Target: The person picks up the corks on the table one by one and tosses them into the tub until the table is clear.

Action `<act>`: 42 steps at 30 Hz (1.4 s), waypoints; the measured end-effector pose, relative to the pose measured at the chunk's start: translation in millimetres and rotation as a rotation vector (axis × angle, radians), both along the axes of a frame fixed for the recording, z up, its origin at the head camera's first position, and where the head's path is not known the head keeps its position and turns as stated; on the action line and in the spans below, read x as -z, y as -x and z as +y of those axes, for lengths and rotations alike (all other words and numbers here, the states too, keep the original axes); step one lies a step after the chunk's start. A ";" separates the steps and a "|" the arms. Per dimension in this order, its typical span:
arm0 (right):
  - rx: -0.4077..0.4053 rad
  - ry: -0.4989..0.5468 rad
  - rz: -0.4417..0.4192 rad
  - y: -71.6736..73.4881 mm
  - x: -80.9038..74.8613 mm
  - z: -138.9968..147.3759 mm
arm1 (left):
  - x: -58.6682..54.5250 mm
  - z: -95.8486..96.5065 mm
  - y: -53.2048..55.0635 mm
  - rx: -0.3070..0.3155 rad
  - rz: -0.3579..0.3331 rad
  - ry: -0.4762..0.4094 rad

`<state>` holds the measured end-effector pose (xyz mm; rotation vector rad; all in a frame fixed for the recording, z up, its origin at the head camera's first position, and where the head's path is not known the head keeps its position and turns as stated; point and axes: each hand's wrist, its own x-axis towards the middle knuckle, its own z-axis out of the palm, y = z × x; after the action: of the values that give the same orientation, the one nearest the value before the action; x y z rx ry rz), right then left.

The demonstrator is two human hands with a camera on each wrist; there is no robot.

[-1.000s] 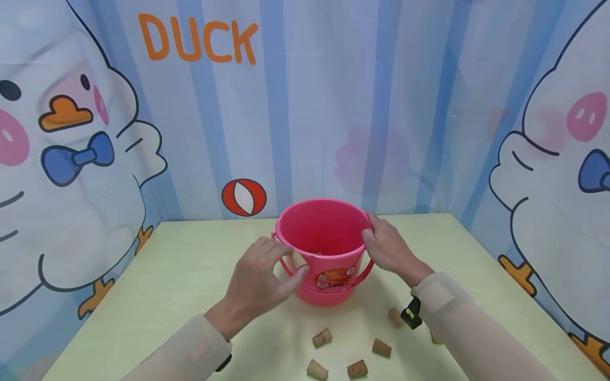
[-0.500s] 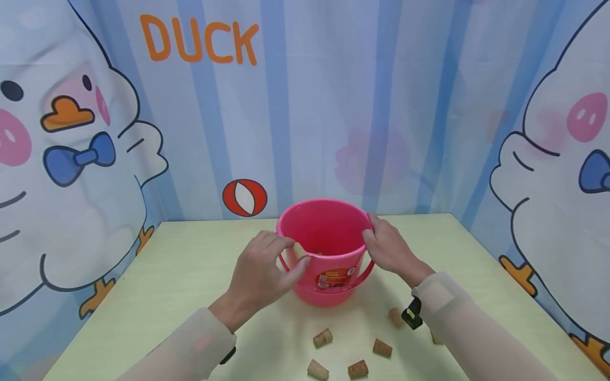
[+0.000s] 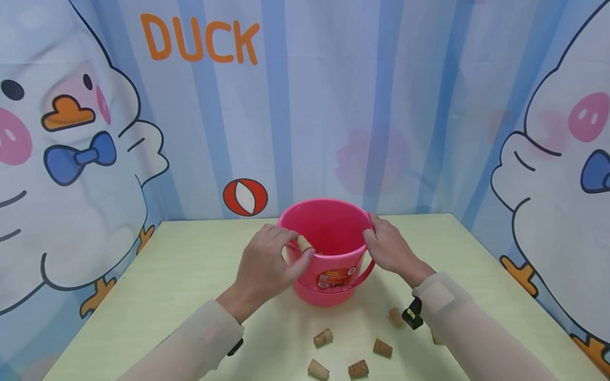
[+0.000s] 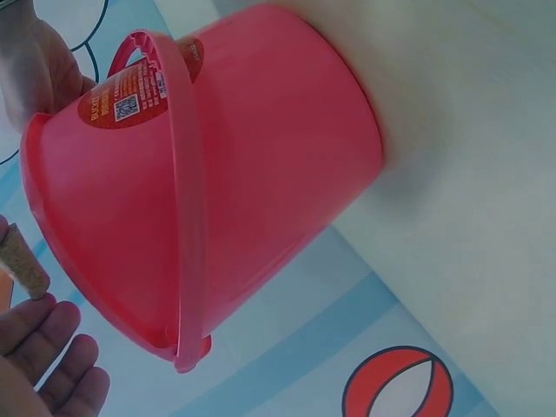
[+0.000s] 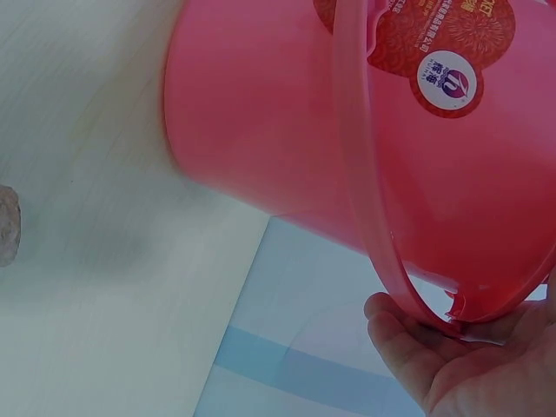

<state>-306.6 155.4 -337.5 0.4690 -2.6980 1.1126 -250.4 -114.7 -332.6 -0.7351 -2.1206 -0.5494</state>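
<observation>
My left hand (image 3: 264, 259) pinches a cork (image 3: 304, 244) between thumb and fingertips, at the near left rim of a pink plastic bucket (image 3: 312, 296). In the left wrist view the same cork (image 4: 24, 263) sits just off the bucket's mouth, apart from its wall. My right hand (image 3: 391, 246) grips the bucket's right rim; the right wrist view has its fingers beneath the rim by the handle joint. The bucket stands upright, its handle (image 5: 356, 130) hanging down in front. A sliver of something tan shows inside; most of the bucket's bottom is hidden.
Several loose corks lie on the pale yellow table (image 3: 200, 264) in front of the bucket, among them one cork (image 3: 323, 337) nearest it and another cork (image 3: 395, 317) beside the right sleeve. A duck-print curtain (image 3: 314, 106) stands behind the table.
My left hand has lifted the cork slightly and moved it right, from in front of the bucket's wall to its rim. The right hand and bucket stay put.
</observation>
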 end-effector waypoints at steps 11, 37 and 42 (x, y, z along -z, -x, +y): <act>0.001 0.002 -0.009 0.0 0.7 -0.4 | -6.5 6.1 8.5 -0.016 0.006 0.032; -0.017 0.012 0.022 0.1 0.7 0.6 | -20.5 19.8 22.0 -0.139 -0.317 0.097; -0.013 0.014 0.014 0.6 1.2 0.1 | -22.0 22.0 22.4 -0.153 -0.378 0.091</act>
<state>-307.2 155.5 -338.7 0.4903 -2.6777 1.1264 -272.8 -92.6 -310.5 -0.5420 -2.5416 -0.5441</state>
